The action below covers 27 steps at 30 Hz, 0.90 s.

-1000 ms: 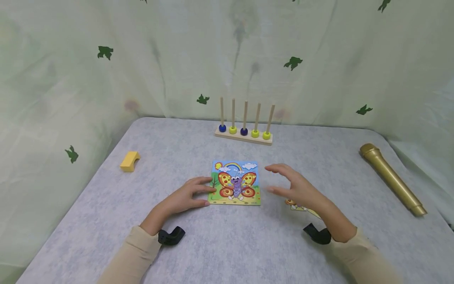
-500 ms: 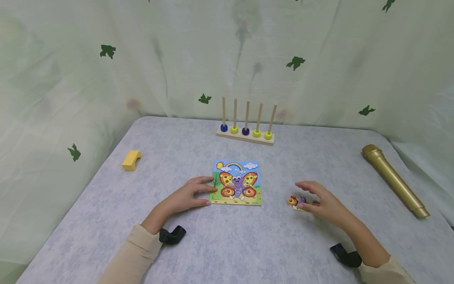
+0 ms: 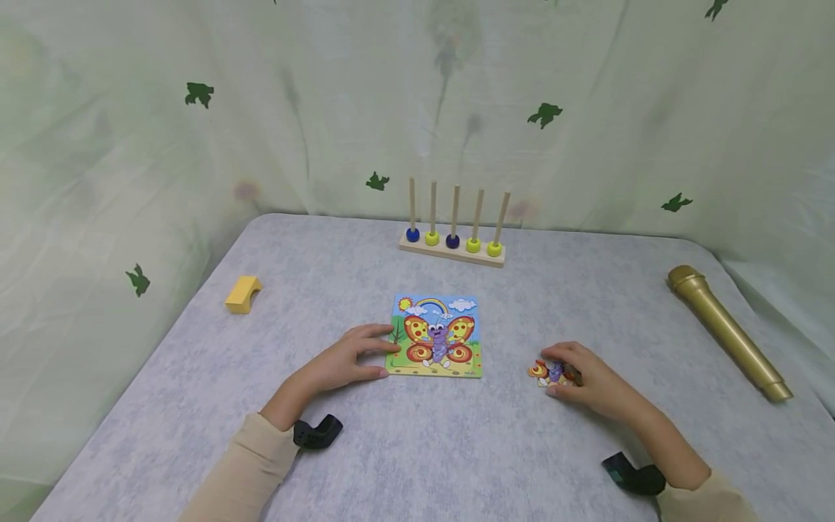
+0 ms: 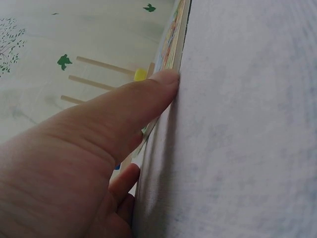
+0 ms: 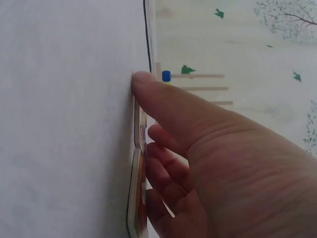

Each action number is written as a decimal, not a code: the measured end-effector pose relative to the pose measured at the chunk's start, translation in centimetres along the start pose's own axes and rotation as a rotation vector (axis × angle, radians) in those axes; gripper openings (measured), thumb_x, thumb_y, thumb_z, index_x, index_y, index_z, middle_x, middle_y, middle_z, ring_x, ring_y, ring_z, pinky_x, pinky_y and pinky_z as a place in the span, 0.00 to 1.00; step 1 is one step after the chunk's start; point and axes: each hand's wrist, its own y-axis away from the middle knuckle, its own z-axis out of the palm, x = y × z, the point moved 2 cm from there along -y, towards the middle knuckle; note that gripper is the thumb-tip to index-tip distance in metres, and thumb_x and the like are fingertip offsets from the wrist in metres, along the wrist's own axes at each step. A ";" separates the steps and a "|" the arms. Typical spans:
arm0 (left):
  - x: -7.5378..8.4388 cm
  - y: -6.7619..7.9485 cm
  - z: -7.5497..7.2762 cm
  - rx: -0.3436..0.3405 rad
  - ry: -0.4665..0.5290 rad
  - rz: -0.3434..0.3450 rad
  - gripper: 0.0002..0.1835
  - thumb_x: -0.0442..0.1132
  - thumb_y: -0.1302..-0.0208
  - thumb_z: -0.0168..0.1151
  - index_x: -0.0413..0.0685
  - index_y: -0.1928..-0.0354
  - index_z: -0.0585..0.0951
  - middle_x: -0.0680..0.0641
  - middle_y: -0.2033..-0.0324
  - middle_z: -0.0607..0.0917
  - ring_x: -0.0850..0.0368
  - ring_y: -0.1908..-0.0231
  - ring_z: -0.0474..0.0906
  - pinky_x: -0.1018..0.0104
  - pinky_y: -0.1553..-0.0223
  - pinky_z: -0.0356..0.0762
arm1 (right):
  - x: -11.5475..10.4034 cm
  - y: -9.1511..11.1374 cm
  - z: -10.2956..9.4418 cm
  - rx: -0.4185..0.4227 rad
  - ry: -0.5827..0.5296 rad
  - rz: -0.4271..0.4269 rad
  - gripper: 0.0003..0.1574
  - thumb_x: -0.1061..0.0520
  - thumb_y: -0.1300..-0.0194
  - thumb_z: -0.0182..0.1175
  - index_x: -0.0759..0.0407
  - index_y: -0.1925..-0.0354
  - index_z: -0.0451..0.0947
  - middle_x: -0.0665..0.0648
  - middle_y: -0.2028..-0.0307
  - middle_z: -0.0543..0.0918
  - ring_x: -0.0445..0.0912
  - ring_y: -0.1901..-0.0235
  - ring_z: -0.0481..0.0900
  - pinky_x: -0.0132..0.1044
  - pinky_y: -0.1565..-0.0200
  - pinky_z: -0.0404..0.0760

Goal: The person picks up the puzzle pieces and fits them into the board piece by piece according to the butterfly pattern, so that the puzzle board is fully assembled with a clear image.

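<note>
A square butterfly picture puzzle board (image 3: 435, 341) lies flat on the table in the middle of the head view. My left hand (image 3: 346, 362) rests along its left side, fingers lightly extended; in the left wrist view the thumb touches the edge of the board (image 4: 174, 47). To the right of the board lie small butterfly puzzle pieces (image 3: 540, 371). My right hand (image 3: 600, 384) has thumb and fingers bent around them, low at the tabletop. The right wrist view shows the edges of the pieces (image 5: 135, 198) beside the fingers, with the palm hiding part of them.
A wooden peg rack (image 3: 451, 251) with blue and yellow beads stands at the back. To the left sits a yellow arch block (image 3: 241, 294). A gold microphone (image 3: 727, 330) lies at the right. A pale curtain (image 3: 326, 94) with green bird shapes hangs behind the table.
My right hand has moved from beside the board, right and toward me, down to the puzzle pieces, and its thumb and fingers have drawn in around them. The left hand has stayed put.
</note>
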 end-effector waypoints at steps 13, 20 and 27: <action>-0.2 -0.1 0.1 0.001 0.004 -0.002 0.22 0.47 0.45 0.64 0.55 0.47 0.78 0.48 0.38 0.64 0.47 0.37 0.52 0.47 0.41 0.50 | -0.7 -0.3 0.3 0.037 0.069 -0.001 0.22 0.53 0.49 0.67 0.57 0.55 0.75 0.54 0.56 0.73 0.51 0.54 0.69 0.50 0.54 0.69; -0.1 0.0 0.1 0.002 0.010 -0.004 0.22 0.47 0.45 0.64 0.54 0.47 0.78 0.47 0.38 0.64 0.47 0.37 0.52 0.46 0.41 0.50 | -2.2 -0.7 -0.2 0.068 -0.026 0.006 0.22 0.50 0.47 0.65 0.57 0.55 0.74 0.49 0.60 0.75 0.45 0.61 0.71 0.45 0.59 0.71; -0.2 -0.1 0.1 0.000 0.016 -0.016 0.22 0.47 0.45 0.64 0.55 0.47 0.78 0.48 0.38 0.63 0.48 0.37 0.52 0.46 0.41 0.50 | -5.5 -2.0 -0.2 0.129 -0.085 -0.083 0.23 0.52 0.47 0.66 0.56 0.53 0.75 0.45 0.61 0.77 0.41 0.64 0.71 0.45 0.62 0.71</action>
